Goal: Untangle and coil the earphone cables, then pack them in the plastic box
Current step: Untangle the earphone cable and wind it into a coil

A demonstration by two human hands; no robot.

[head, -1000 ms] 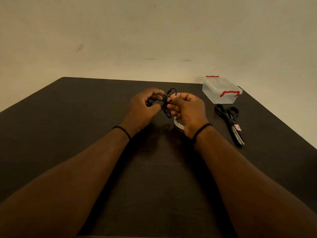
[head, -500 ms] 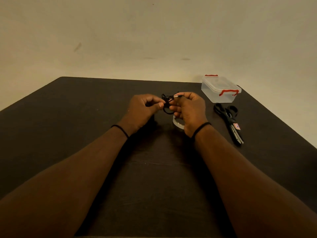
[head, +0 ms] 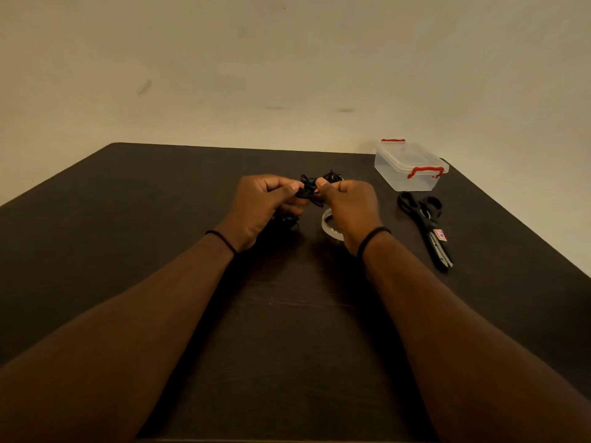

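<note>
1. the left hand (head: 262, 203) has its fingers curled, thumb and forefinger pinching one side of the black earphone cables (head: 307, 190); the right hand (head: 347, 204) is curled the same way, its thumb tip pinching the other side of the bundle.
2. the cables sit as a small knotted clump between the two thumbs, held up above the dark table (head: 128, 219); a few loops stick out on top and one hangs below. more dark cable seems to lie under the left hand, but it is too dim to tell.
3. judging by the look, the cable is light, thin and limp, with no stiffness to hold a shape. it likely snags on itself, so hard pulling would tighten knots. best taken near a loose loop or an end, pinched gently.
4. a roll of tape (head: 329, 227) lies under the right wrist.
5. farther right lie scissors (head: 427, 227), and beyond them the plastic box (head: 409, 169), lid on, red clips.
</note>
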